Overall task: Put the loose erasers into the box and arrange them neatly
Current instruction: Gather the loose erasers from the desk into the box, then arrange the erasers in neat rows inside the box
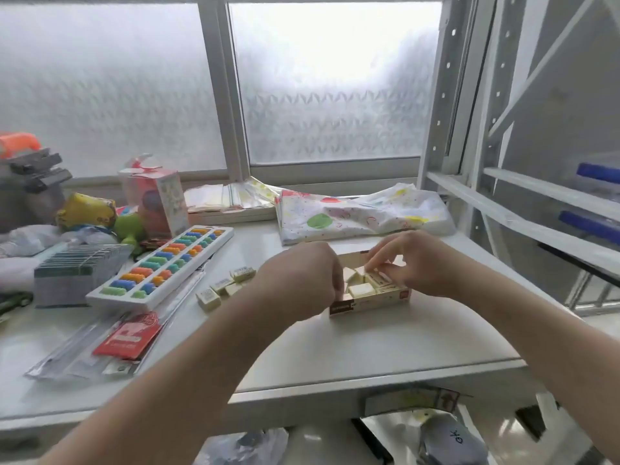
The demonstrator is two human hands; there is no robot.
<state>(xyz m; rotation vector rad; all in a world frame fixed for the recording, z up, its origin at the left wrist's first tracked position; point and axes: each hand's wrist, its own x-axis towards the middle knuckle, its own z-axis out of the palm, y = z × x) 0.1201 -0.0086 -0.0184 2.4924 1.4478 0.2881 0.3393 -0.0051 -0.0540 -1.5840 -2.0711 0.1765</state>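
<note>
A small cardboard box [367,304] with a dark label sits on the white table, holding several cream erasers [361,290], some tilted. My right hand [407,263] is over the box and its fingertips pinch an eraser at the box's far side. Against the box's left end sits my left hand [302,280], fingers curled round that end; its fingertips are hidden. Several loose erasers [223,286] lie on the table to the left of the box.
A white abacus tray with coloured beads [161,266] lies left of the loose erasers. Packaged stationery [110,344] is at the front left. Spotted cloth [362,213] lies behind the box. A metal shelf frame [503,209] stands at right. Table edge [369,384] is near me.
</note>
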